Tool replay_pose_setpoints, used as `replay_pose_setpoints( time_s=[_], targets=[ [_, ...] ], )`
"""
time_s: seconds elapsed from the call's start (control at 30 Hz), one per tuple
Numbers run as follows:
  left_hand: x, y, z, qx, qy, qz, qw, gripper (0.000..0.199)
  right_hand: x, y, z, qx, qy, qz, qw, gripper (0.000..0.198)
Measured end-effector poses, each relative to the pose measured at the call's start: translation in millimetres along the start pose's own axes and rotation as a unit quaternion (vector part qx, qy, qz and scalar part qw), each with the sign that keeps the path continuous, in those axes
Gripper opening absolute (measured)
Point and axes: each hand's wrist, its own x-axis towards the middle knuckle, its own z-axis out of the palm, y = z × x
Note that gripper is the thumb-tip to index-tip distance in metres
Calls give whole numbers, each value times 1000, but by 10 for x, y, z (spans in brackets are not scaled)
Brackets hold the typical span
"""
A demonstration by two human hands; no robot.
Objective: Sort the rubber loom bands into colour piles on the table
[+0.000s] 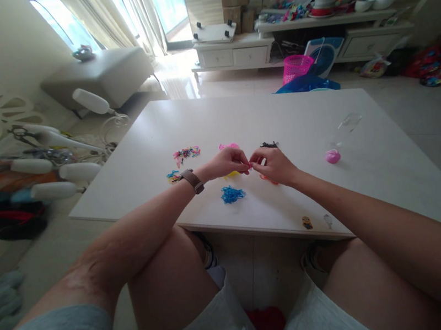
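Note:
My left hand (233, 162) and my right hand (274, 164) meet above the white table (149, 137), fingertips almost touching. Both pinch a small pinkish-red rubber band (250, 166), its exact shape too small to make out. Around the hands lie little piles of rubber bands: a blue pile (232, 194) in front, a pink pile (229, 146) behind my left hand, a black pile (270, 145) behind my right. A yellow pile (230, 174) and an orange pile (268, 179) are partly covered by the hands.
Mixed coloured bands (187, 153) and another small pile (172, 176) lie to the left. On the right are a pink round object (332, 156) and a clear plastic container (350, 122). A minion figure (306, 222) and a small pale charm (328, 221) lie by the near edge.

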Motion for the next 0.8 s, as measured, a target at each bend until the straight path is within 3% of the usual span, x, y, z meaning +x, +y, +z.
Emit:
replay_pose_setpoints(
  time_s=[0.2, 0.33, 0.8],
  targets=[
    [10, -13, 2, -3, 22, -17, 1000, 18, -1, -41, -20, 22, 1, 8, 1000, 7],
    [21, -16, 1, -10, 32, -15, 999, 17, -13, -65, -31, 43, -2, -20, 999, 10],
    [-26, 83, -14, 11, 54, -48, 997, 14, -18, -37, -74, -24, -13, -68, 997, 9]
  ],
)
